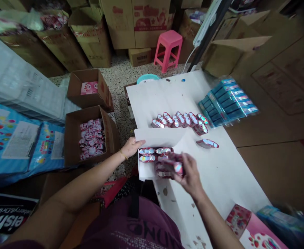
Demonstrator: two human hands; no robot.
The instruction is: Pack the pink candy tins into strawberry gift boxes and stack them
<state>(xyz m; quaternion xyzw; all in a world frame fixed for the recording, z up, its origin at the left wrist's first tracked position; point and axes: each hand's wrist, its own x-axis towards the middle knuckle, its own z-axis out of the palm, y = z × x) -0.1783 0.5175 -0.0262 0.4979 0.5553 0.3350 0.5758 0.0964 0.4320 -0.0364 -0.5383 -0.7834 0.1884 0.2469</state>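
Observation:
An open white carton (146, 170) with its lid raised sits at the near-left edge of the white table (219, 180). Inside stand several red packs with shiny oval tops (147, 158). My left hand (133, 147) pinches the carton's left side by the lid, thumb over the edge. Fingers closed, my right hand (190, 174) holds red shiny packs (176, 166) over the carton's right part; motion blur hides how many. Beyond the lid stands a row of similar packs (180, 119). One single pack (208, 143) lies to the right of the carton.
Blue packaged boxes (228, 102) are stacked at the table's right edge. A pink strawberry box (258, 231) is at the lower right. To the left, a cardboard box (110, 135) holds wrapped red-white pieces. A pink stool (168, 43) and a turquoise basin (148, 77) stand beyond the table.

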